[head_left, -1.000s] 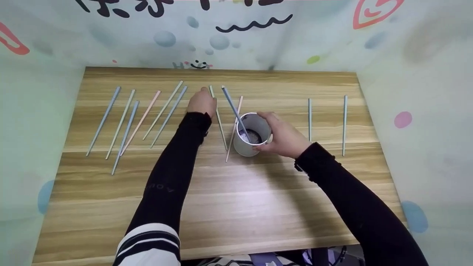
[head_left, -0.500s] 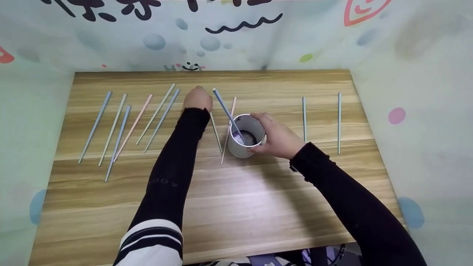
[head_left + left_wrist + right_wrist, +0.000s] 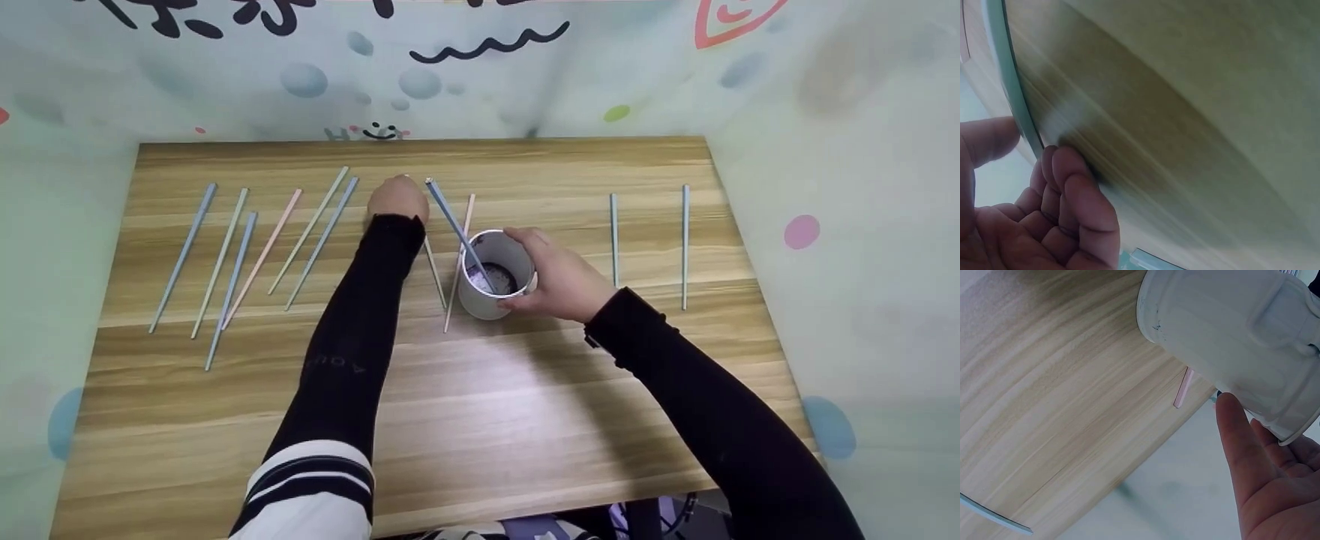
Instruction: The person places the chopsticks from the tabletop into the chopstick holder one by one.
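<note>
Pale walls (image 3: 652,60) printed with coloured spots and dark lettering enclose a wood-grain table (image 3: 525,420); in the head view, slim sticks lie across its far half; six are spread to the left of the left hand (image 3: 399,199), among them a pink stick (image 3: 262,259) and a pale green stick (image 3: 309,230); two bluish sticks, one of them the outer right stick (image 3: 685,247), lie well apart from these, beyond the right hand (image 3: 566,277); the left hand covers the upper part of another green stick (image 3: 434,274), whose lower end shows below the wrist; a second pink stick (image 3: 467,217) lies just beside the whitish cup (image 3: 480,306), which stands upright near the middle with a blue stick (image 3: 448,210) tilted inside it, leaning leftward over the rim; the right hand grips the cup from its right side, thumb towards the near rim; both forearms wear black sleeves (image 3: 352,300). From the left wrist, the left hand pinches the green stick between thumb and curled fingertips, near its end. From the right wrist, the right hand's thumb lies against the cup wall, with fingers curled at the rim; a pink stick's end shows beside the cup, and a bluish stick lies at the lower left.
</note>
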